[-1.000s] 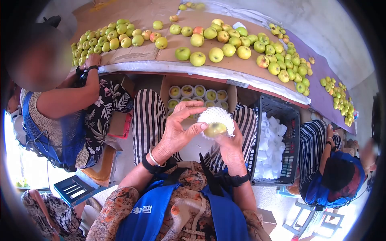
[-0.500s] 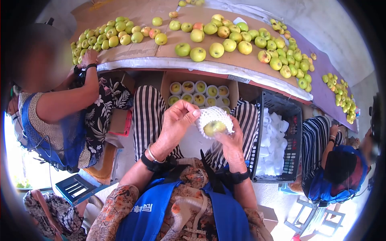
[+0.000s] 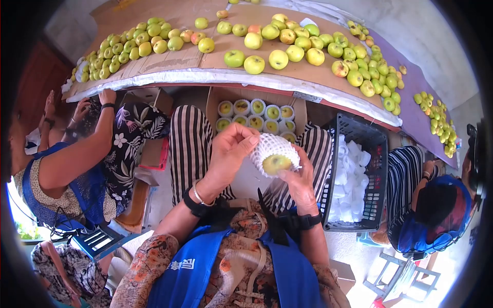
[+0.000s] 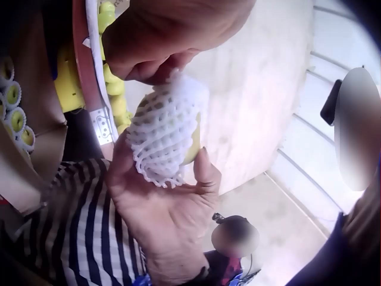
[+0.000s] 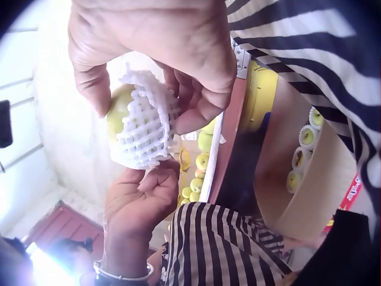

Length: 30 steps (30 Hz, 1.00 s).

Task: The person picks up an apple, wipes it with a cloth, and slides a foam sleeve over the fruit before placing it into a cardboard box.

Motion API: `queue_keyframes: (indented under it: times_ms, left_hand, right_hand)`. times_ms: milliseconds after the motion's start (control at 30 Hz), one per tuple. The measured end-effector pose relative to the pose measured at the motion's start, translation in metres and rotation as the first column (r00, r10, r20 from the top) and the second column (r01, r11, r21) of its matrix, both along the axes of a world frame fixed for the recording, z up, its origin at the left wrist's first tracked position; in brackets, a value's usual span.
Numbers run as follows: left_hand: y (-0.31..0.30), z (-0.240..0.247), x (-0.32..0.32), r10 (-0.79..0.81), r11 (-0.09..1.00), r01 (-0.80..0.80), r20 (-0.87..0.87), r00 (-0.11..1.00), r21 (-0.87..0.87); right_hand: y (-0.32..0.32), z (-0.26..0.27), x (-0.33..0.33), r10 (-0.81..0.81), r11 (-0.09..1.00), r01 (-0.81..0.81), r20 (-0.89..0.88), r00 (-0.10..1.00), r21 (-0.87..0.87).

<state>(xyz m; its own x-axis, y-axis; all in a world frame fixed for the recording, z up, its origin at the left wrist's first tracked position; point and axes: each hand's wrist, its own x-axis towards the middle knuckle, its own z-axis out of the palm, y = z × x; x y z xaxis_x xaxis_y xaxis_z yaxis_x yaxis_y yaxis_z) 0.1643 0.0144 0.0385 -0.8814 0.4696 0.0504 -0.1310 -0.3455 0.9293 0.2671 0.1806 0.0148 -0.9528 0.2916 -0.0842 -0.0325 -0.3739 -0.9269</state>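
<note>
A yellow-green apple (image 3: 276, 163) sits in a white foam net (image 3: 267, 146) above the lap. My right hand (image 3: 300, 179) grips it from the right, thumb on the bare apple and fingers around the far side. On the other side, my left hand (image 3: 229, 156) pinches the edge of the net between thumb and fingertips. In the left wrist view the net (image 4: 164, 134) covers most of the apple, with its gathered end at the left fingertips. The right wrist view has bare apple skin (image 5: 120, 110) under the right thumb.
Many loose apples (image 3: 278, 59) lie on the cardboard-covered table (image 3: 215, 60). Below its edge, a carton (image 3: 300, 97) holds netted apples in rows. A black crate (image 3: 379, 179) of white nets stands at the right. People sit on both sides.
The left hand's fingers, earlier spread beside the net, have closed on its edge. The net and apple have turned slightly in the right hand. The person at the left has leaned back.
</note>
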Motion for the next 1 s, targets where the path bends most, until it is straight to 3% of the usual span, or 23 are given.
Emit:
queue_keyframes:
  times_ms: [67, 200, 300, 400, 467, 567, 867, 967, 1000]
  left_hand:
    - [0.002, 0.001, -0.004, 0.036, 0.998, -0.038, -0.031, 0.999, -0.057]
    - [-0.002, -0.037, -0.014, -0.057, 0.995, 0.072, 0.214, 0.975, -0.064]
    - [0.001, -0.045, -0.009, -0.100, 0.995, 0.104, 0.260, 0.960, 0.001]
    - [0.003, -0.048, -0.007, -0.099, 0.995, 0.089, 0.259, 0.961, 0.053]
    - [0.004, -0.047, -0.007, -0.053, 0.998, 0.046, 0.248, 0.967, 0.034]
    - [0.007, -0.030, -0.001, 0.039, 0.998, -0.040, -0.014, 0.999, -0.051]
    - [-0.008, -0.020, -0.014, -0.230, 0.953, 0.249, 0.124, 0.965, -0.175]
    - [-0.007, -0.010, -0.009, -0.225, 0.957, 0.243, 0.123, 0.967, -0.158]
    - [-0.006, -0.010, -0.008, -0.201, 0.959, 0.200, 0.017, 0.980, -0.199]
  right_hand:
    - [-0.004, 0.003, 0.000, -0.006, 1.000, 0.007, -0.037, 0.999, 0.023]
    - [0.000, -0.003, 0.000, 0.015, 0.999, -0.012, -0.074, 0.997, 0.034]
    - [0.001, -0.011, 0.000, -0.015, 0.985, 0.004, -0.066, 0.998, -0.171]
    - [0.002, -0.006, 0.000, 0.052, 0.950, -0.063, -0.043, 0.998, -0.305]
    - [0.002, -0.006, 0.001, 0.064, 0.981, -0.067, -0.022, 0.998, -0.182]
    - [0.004, -0.003, 0.000, 0.084, 0.995, -0.085, -0.028, 0.996, -0.043]
    - [0.001, -0.003, 0.004, 0.135, 0.987, -0.131, -0.032, 0.990, 0.097]
    - [0.000, 0.000, 0.005, 0.131, 0.982, -0.128, -0.020, 0.991, 0.136]
    - [-0.001, 0.000, 0.005, 0.128, 0.981, -0.124, -0.016, 0.992, 0.151]
